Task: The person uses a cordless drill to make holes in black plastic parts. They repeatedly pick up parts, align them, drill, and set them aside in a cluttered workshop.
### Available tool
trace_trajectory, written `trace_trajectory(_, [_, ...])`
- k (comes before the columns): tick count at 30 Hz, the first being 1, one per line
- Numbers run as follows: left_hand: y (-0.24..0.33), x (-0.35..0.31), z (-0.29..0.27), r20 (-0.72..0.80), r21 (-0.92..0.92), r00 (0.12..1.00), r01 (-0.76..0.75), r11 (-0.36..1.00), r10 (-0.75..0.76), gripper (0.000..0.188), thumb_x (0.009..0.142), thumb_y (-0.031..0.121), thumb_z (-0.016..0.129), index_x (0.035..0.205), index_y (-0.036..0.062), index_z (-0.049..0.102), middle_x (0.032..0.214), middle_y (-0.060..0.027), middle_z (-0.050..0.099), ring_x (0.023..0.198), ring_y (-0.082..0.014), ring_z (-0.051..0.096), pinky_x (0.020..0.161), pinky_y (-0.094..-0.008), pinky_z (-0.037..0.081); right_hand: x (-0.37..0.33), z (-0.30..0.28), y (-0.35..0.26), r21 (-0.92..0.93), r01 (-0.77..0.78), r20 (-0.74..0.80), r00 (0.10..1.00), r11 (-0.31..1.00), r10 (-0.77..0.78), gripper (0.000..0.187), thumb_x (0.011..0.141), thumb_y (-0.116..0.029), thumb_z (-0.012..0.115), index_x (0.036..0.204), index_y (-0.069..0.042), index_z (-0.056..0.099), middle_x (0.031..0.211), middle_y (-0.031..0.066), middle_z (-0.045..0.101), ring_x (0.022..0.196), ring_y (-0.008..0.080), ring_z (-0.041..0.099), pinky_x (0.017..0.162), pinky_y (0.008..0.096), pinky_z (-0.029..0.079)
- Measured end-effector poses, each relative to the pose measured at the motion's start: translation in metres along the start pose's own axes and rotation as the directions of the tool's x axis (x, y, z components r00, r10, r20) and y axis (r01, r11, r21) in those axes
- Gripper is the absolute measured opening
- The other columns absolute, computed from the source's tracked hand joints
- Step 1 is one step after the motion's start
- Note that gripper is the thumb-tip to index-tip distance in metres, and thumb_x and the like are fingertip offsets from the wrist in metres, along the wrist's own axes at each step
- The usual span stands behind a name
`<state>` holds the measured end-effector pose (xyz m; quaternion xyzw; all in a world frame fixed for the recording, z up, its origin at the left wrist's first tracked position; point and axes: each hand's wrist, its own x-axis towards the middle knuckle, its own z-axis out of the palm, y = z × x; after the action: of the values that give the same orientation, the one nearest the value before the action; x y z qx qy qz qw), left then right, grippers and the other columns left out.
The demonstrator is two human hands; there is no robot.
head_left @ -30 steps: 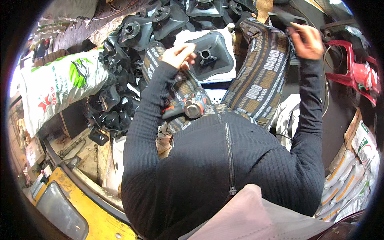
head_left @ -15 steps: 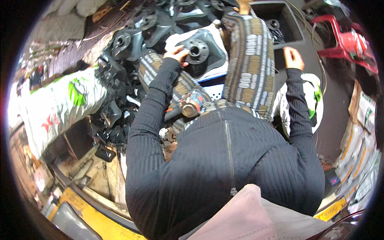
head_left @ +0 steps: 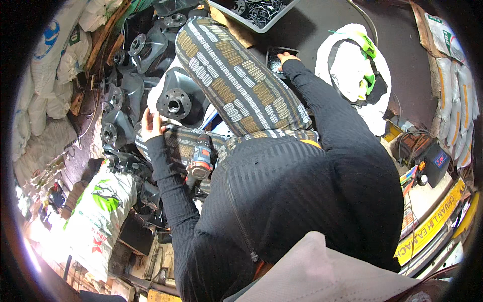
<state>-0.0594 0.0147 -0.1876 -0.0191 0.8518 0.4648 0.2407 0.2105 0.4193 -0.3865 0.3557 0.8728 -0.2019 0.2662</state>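
Between my legs, on a white sheet, rests a black flanged part (head_left: 174, 102) with a round bolt-hole collar facing up. Beside its left edge is my left hand (head_left: 150, 126), open, fingers stretched out; whether they touch the part I cannot tell. Over on the right, my right hand (head_left: 289, 57) reaches to a small dark tray (head_left: 297, 52) of small silvery pieces. Its fingertips are hidden there, so what they hold does not show. A cordless drill (head_left: 201, 160) in blue, red and black lies against my left thigh.
Several similar black flanged parts (head_left: 146, 48) are heaped at the far left. A grey bin (head_left: 261, 27) of dark screws stands ahead. White sacks lie at the left (head_left: 103, 211) and right (head_left: 352, 68). A dark box with cables (head_left: 427, 156) sits at the right.
The view has turned toward the right. My right hand has gone from hanging free beside my leg to the small tray. My left hand has come off the part's collar to its edge.
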Motion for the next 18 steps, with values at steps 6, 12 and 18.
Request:
trace_trajectory(6, [-0.012, -0.036, -0.017, -0.110, -0.160, 0.994, 0.009, 0.987, -0.026, 0.044, 0.082, 0.012, 0.063, 0.124, 0.0131, 0.048, 0.098, -0.0023, 0.057, 0.073, -0.0093, 0.058, 0.056, -0.0211, 0.048, 0.015, 0.024, 0.000, -0.164, -0.007, 0.068, 0.998, 0.987, 0.018, 0.056, 0.065, -0.027, 0.074, 0.114, -0.012, 0.053, 0.113, 0.0160, 0.053, 0.102, 0.0305, 0.056, 0.084, 0.0397, 0.047])
trace_trajectory(12, [-0.021, -0.041, -0.016, -0.134, -0.131, 0.988, -0.090, 0.987, 0.072, 0.042, 0.083, 0.010, 0.061, 0.123, 0.0124, 0.049, 0.096, -0.0026, 0.058, 0.073, -0.0103, 0.058, 0.058, -0.0214, 0.047, 0.008, 0.023, -0.006, -0.110, -0.011, 0.020, 1.000, 0.994, 0.013, 0.053, 0.066, -0.030, 0.071, 0.113, -0.013, 0.054, 0.112, 0.0138, 0.054, 0.100, 0.0323, 0.056, 0.085, 0.0409, 0.047])
trace_trajectory(18, [-0.019, -0.042, -0.013, -0.129, -0.148, 0.990, -0.078, 0.986, 0.059, 0.043, 0.083, 0.009, 0.061, 0.124, 0.0111, 0.048, 0.092, -0.0023, 0.059, 0.073, -0.0105, 0.058, 0.058, -0.0213, 0.047, 0.016, 0.046, -0.010, 0.044, -0.159, -0.035, 0.986, 0.986, 0.161, 0.043, 0.070, -0.033, 0.064, 0.108, -0.014, 0.056, 0.106, 0.0136, 0.057, 0.099, 0.0305, 0.057, 0.086, 0.0403, 0.045])
